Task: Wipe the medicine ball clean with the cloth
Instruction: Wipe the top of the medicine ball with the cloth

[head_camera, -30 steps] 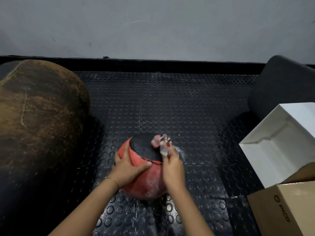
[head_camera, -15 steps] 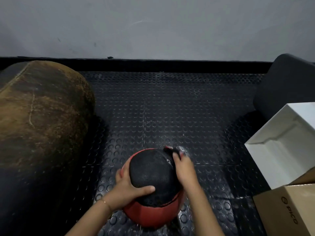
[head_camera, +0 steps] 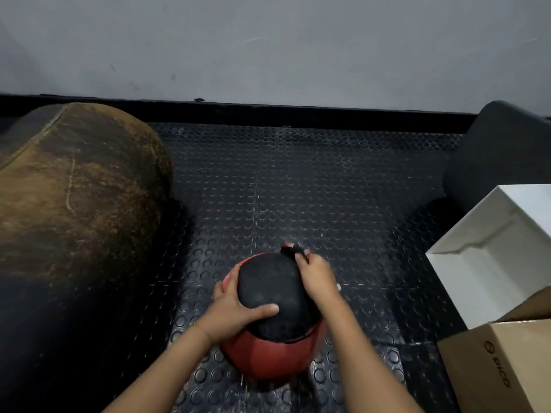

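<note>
Black studded floor mat (head_camera: 298, 180) fills most of the view, w/ grey wall (head_camera: 268, 43) at 12 o'clock. Big worn brown leather bag (head_camera: 74, 198) lies at 9 o'clock. Dark padded block (head_camera: 501, 150) at 2 o'clock, open white box (head_camera: 492, 263) at 3, cardboard box (head_camera: 507, 368) at 4, touching the white one. Medicine ball (head_camera: 271, 296), red w/ black panel facing up, sits on the mat at 6 o'clock. Left hand (head_camera: 235, 315) grips the ball's 8 o'clock side, thumb across the black panel. Right hand (head_camera: 317, 278) is at the ball's 2 o'clock side, fingers pinching the cloth (head_camera: 293, 248). Cloth is bunched against the ball's 1 o'clock edge.
</note>
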`<state>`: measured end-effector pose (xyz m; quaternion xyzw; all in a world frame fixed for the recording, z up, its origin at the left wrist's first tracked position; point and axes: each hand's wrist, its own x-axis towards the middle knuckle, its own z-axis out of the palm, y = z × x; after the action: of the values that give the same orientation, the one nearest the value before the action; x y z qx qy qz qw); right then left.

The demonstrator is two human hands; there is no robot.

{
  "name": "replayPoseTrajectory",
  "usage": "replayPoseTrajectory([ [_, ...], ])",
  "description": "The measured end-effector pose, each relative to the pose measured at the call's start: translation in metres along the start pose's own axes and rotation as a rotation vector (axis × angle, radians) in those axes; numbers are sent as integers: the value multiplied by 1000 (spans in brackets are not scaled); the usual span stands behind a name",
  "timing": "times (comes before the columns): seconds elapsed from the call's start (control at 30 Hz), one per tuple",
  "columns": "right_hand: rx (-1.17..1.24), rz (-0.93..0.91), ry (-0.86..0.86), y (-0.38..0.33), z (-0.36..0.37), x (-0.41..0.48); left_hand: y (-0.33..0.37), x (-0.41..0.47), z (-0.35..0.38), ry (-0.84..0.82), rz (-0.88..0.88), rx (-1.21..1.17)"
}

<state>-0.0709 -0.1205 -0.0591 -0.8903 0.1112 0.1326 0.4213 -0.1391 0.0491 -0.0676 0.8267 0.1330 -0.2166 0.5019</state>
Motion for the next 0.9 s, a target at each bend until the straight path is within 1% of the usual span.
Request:
replayPoseTrajectory([
  [0.07,162,-144,27,11,7,-25,0,19,-14,-31,-9,20],
  [0.1,246,-185,20,19,9,-42,1,26,-22,-40,-9,45],
  [0.13,322,-176,13,30,11,-57,-2,36,-29,-31,-12,56],
  [0.17,400,-125,41,40,14,-65,-2,40,-35,-19,-15,56],
  [0.2,477,-22,106,52,21,-64,-3,44,-40,-13,-22,49],
  [0.23,552,114,182,58,25,-61,-1,42,-43,-24,-18,16],
  [0.27,626,282,221,66,32,-56,-1,41,-44,-57,-13,-41],
  [0.3,745,422,230,72,39,-51,1,40,-44,-88,-21,-102],
  [0.33,862,521,216,77,48,-48,4,36,-43,-117,-22,-155],
  [0.37,936,608,206,82,57,-44,6,32,-41,-142,-31,-173],
  [0.4,962,648,199,92,66,-38,7,31,-37,-152,-14,-185],
  [0.47,978,665,225,99,74,-34,3,28,-25,-112,21,-184],
  [0.53,999,704,274,91,64,-41,-5,28,-19,-46,68,-164],
  [0.57,999,687,301,88,57,-45,-10,30,-15,-31,101,-150],
  [0.63,983,680,369,94,44,-45,-17,35,-7,-57,157,-94],
  [0.7,941,639,425,99,31,-42,-18,41,3,-114,197,-119],
  [0.8,830,567,476,93,7,-28,-4,45,17,-139,205,-257],
  [0.87,683,460,444,82,-7,-16,3,49,20,-163,183,-353],
  [0.9,582,402,419,75,-13,-13,4,51,20,-166,169,-363],
])
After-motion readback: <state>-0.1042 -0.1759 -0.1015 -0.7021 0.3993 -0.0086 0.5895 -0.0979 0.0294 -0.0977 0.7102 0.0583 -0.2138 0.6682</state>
